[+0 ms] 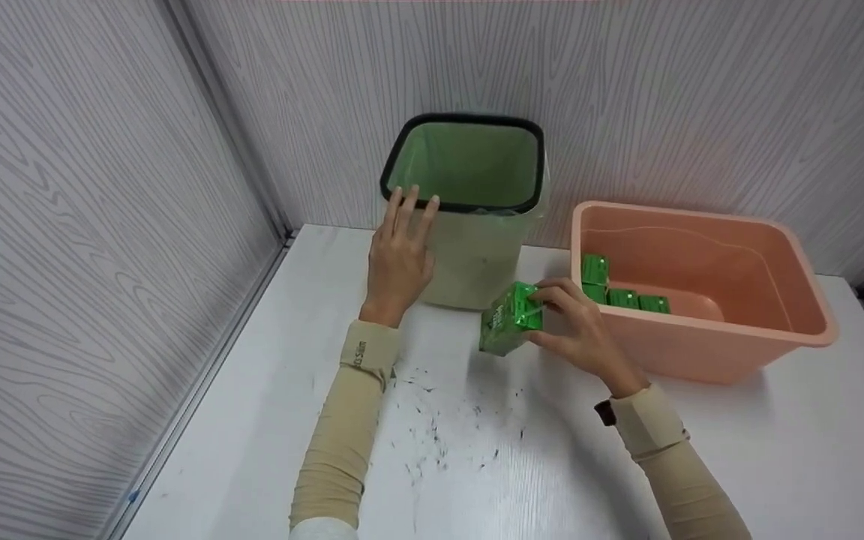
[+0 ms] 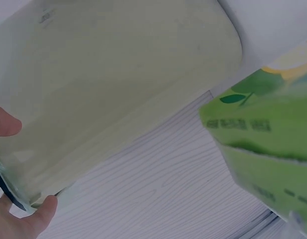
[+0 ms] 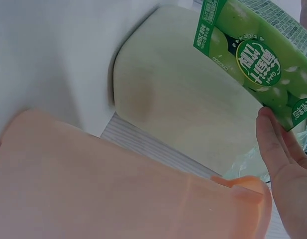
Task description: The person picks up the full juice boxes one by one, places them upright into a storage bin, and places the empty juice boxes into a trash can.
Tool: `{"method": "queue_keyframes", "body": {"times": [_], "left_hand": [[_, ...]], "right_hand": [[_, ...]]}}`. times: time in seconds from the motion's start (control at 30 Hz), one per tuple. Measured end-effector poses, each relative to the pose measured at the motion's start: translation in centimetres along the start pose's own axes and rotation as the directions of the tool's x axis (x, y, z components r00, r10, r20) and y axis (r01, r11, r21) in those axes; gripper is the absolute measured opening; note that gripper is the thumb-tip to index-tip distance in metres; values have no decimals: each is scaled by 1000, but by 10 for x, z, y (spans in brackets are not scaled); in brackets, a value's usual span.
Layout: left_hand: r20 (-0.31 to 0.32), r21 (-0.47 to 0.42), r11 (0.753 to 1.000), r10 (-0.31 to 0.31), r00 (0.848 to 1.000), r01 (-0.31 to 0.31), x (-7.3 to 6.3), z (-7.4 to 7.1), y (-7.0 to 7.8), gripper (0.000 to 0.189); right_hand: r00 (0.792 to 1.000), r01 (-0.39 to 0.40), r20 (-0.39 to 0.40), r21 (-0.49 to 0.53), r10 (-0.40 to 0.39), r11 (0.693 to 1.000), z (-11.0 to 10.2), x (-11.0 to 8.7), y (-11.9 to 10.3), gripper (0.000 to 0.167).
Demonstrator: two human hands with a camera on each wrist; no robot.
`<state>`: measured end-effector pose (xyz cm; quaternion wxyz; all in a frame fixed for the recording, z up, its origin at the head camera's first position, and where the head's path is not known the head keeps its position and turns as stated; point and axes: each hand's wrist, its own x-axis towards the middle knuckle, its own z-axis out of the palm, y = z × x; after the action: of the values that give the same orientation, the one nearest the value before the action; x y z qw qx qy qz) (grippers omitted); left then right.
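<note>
My right hand point(image 1: 578, 334) holds a green juice carton point(image 1: 507, 319) by its upper end, thumb and fingers on opposite sides. The carton is tilted and stands in front of the bin; grape pictures show on its side in the right wrist view. My left hand point(image 1: 400, 266) lies at the front left of the pale green bin point(image 1: 469, 259), its straight fingers reaching over the black rim point(image 1: 462, 118). In the left wrist view, the carton point(image 2: 272, 149) looms large at the right, beside the bin wall point(image 2: 108, 74).
A pink plastic tub point(image 1: 702, 349) stands to the right. Several green cartons point(image 1: 623, 298) sit at its left end. A clear liner point(image 3: 248, 162) hangs over the bin's rim. Dark marks spot the white table point(image 1: 252, 450). Wood-grain panels point(image 1: 102, 225) rise at the left and back.
</note>
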<state>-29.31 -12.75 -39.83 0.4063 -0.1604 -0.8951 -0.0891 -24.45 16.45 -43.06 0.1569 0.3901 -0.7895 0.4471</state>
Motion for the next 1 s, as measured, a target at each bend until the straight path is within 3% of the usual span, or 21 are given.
{"method": "queue_keyframes", "body": {"times": [0.27,0.57,0.8,1.0], "left_hand": [[11,-5,1000,7,1000,-7,-2,3,0,60],[-25,37,999,16,1000,-15,-4,4,-2,58],[-31,12,1000,18,999,-17,-2,2,-2,58],[-31,-6,1000,17,999,-17,-2,2,-2,58]], "right_hand": [[997,-61,-48,32,63,998,-7,2,-2,42],[985,-136,-101,53,141,989,-9,7,-12,44],[967,-241,-67,70,245,968,-16,11,-14,44],[972,-212,-72,162,226,964,-22,14,-8,46]]}}
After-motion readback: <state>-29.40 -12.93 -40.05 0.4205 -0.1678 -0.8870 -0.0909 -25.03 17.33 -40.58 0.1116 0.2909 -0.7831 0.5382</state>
